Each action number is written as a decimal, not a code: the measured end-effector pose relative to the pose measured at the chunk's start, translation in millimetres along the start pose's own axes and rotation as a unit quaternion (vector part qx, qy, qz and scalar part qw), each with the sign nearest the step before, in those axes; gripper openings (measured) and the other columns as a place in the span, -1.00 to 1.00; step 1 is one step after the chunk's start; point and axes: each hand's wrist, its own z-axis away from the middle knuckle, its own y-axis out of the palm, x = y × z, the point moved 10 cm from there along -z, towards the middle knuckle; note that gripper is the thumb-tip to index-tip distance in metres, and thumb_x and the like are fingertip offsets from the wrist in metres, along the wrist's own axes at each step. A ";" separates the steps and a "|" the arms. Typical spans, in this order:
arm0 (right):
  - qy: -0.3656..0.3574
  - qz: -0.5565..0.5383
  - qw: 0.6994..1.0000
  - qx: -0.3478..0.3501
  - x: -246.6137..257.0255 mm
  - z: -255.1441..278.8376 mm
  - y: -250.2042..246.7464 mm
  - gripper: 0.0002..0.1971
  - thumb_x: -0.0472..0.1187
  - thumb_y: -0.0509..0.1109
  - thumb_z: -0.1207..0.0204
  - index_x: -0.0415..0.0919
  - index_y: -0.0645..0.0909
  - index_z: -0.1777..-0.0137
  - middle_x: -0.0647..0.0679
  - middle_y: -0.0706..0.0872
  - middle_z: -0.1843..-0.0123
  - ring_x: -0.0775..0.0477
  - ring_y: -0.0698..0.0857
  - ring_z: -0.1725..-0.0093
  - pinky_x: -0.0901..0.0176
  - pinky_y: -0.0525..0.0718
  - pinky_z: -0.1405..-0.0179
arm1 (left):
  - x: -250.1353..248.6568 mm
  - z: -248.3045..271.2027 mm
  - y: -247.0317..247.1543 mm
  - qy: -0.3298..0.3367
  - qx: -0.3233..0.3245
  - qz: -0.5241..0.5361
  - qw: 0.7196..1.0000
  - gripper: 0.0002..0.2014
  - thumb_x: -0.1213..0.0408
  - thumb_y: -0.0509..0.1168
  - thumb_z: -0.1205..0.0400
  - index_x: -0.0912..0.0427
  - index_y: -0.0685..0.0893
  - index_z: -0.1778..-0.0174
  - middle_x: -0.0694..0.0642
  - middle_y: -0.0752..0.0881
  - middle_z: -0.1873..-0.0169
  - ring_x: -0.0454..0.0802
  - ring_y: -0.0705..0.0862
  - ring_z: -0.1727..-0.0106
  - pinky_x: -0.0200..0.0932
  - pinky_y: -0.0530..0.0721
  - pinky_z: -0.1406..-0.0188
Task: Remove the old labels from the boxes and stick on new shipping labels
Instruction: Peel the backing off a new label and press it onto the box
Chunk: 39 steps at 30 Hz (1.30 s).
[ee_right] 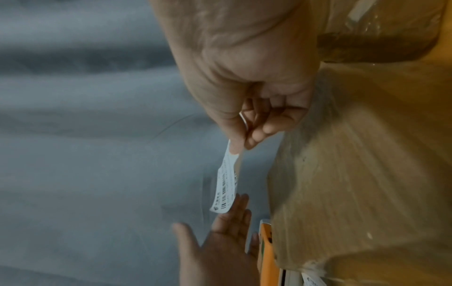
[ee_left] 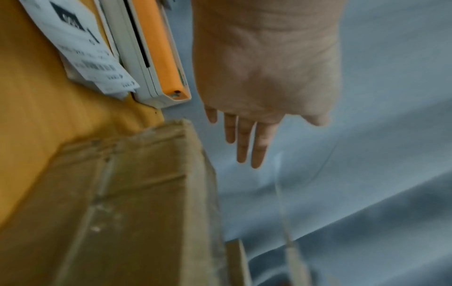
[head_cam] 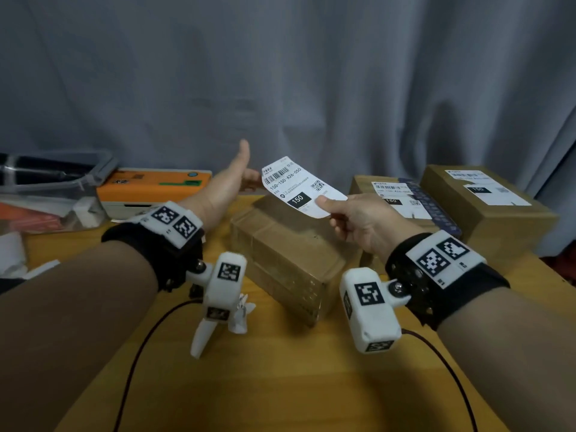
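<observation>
Left hand (head_cam: 229, 179) flat, fingers (ee_left: 259, 147) straight, beside curled white paper shipping label (head_cam: 299, 188). Label pinched at its lower corner by right hand (head_cam: 358, 219), above tape-wrapped cardboard box (head_cam: 286, 254) on yellow wooden worktop (head_cam: 280, 385).

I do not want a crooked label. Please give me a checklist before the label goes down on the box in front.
1. Right hand pinches the label at one end: ok.
2. Left hand grips the other end: not ok, fingers straight.
3. Box top bare of old label: ok.
4. Label above the box: ok.
5. Backing peeled off: cannot tell.
6. Label flat: not ok, it curves.
</observation>
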 end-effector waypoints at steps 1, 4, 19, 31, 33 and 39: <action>0.004 0.011 1.000 -0.006 -1.3 -0.7 0.0 -0.81 -0.25 0.55 -0.42 -0.19 0.56 0.27 -0.02 0.58 0.45 0.16 0.46 0.60 0.46 0.42 0.70 | -2.3 -0.4 0.9 -0.017 -0.001 0.003 1.000 -0.23 -0.47 -0.16 -0.51 0.05 0.77 0.21 -0.04 0.80 0.16 -0.13 0.69 0.09 -0.19 0.49 0.02; 0.007 0.047 0.999 -0.020 -1.7 0.4 0.7 -0.80 -0.26 0.57 -0.39 -0.21 0.58 0.29 -0.04 0.58 0.46 0.17 0.47 0.65 0.44 0.45 0.70 | -12.4 1.0 1.8 -0.016 -0.010 -0.084 0.996 -0.65 -0.09 0.35 -0.56 0.12 0.69 0.34 0.07 0.76 0.30 -0.12 0.58 0.39 -0.38 0.48 0.47; -0.112 0.291 0.946 -0.085 10.5 0.0 -10.1 -0.51 -0.15 0.57 -0.39 -0.14 0.35 -0.17 -0.17 0.74 0.20 -0.03 0.61 0.41 0.20 0.57 0.47 | -5.1 2.4 14.5 -0.003 -0.009 -0.307 0.952 -0.73 0.19 0.42 -0.56 0.37 0.70 0.05 0.17 0.68 0.22 0.06 0.59 0.18 -0.20 0.49 0.35; -0.139 0.388 0.907 -0.091 14.4 10.9 -8.8 -0.47 -0.11 0.58 -0.37 -0.17 0.43 -0.26 -0.09 0.66 -0.11 -0.10 0.64 -0.10 0.19 0.44 0.12 | -1.1 9.9 21.2 -0.007 0.011 -0.320 0.947 -0.69 0.15 0.42 -0.56 0.37 0.71 -0.01 0.22 0.74 0.09 0.06 0.64 0.12 -0.08 0.59 0.08; -0.139 0.393 0.904 -0.093 14.6 12.5 -9.1 -0.47 -0.10 0.57 -0.38 -0.17 0.43 -0.27 -0.08 0.65 -0.09 -0.09 0.64 -0.08 0.19 0.45 0.12 | 0.1 11.1 21.9 -0.009 0.008 -0.318 0.948 -0.69 0.15 0.42 -0.55 0.37 0.70 -0.01 0.23 0.74 0.07 0.06 0.64 0.11 -0.06 0.60 0.05; -0.139 0.409 0.896 -0.099 14.9 16.1 -9.9 -0.48 -0.11 0.56 -0.39 -0.17 0.43 -0.27 -0.03 0.57 -0.05 -0.03 0.54 -0.01 0.18 0.45 0.10 | 2.0 11.7 24.5 -0.010 0.004 -0.328 0.945 -0.67 0.13 0.43 -0.55 0.37 0.69 0.01 0.23 0.74 0.09 0.07 0.63 0.14 -0.10 0.57 0.13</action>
